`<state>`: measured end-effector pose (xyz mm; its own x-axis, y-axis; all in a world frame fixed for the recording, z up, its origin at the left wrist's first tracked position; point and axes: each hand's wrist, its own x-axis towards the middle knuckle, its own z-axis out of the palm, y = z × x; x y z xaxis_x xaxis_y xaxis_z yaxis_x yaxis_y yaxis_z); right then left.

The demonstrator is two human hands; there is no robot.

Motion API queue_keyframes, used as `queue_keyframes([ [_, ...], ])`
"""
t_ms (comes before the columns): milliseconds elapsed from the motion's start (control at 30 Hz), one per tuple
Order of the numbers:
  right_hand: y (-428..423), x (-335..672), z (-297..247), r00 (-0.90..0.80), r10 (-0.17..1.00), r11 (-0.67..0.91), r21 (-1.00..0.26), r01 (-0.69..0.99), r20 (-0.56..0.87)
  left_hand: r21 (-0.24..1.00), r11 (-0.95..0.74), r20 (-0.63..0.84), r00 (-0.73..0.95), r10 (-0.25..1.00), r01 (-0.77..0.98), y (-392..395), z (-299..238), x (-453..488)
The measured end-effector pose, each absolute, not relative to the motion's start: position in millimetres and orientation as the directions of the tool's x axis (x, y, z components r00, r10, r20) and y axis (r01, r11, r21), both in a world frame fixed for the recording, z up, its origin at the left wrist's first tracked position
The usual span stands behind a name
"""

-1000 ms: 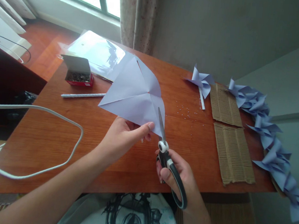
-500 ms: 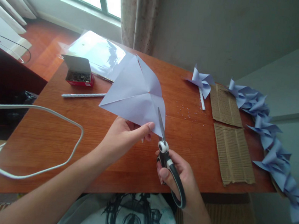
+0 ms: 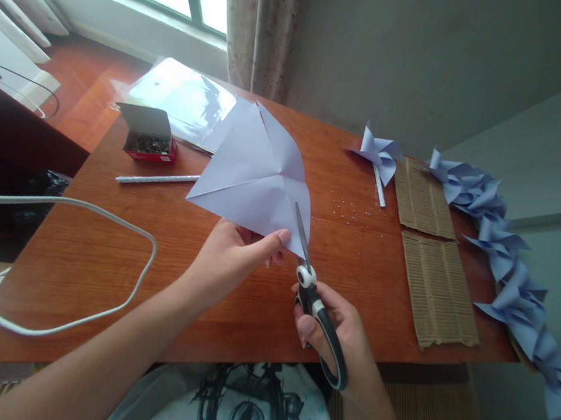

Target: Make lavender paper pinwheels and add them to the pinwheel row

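Observation:
My left hand (image 3: 235, 259) pinches the near edge of a creased pale-blue paper square (image 3: 257, 174) and holds it tilted above the wooden table (image 3: 105, 258). My right hand (image 3: 342, 337) grips black-and-white scissors (image 3: 314, 294) by the handles. Their blades run up into the paper's near right corner, just right of my left thumb.
A red box of pins (image 3: 148, 136), a white stick (image 3: 156, 178) and a clear plastic sleeve (image 3: 182, 96) lie at the back left. A white cable (image 3: 109, 219) loops across the left. Two corrugated cardboard pieces (image 3: 436, 280), one finished pinwheel (image 3: 379, 153) and several more pinwheels (image 3: 506, 254) sit at the right.
The scissor blades have slid slightly further up into the paper's corner. Both hands stay almost where they were.

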<state>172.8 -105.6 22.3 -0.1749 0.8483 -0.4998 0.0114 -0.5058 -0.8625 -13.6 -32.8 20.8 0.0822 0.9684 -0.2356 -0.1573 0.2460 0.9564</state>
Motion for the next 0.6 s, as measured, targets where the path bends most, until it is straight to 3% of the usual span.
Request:
queue_keyframes([
  [600, -108.8, 177.8, 8.7, -0.202, 0.849, -0.495, -0.869, 0.022, -0.489, 0.958, 0.25, -0.242, 0.073, 0.968, -0.142, -33.0, 21.6, -13.0],
])
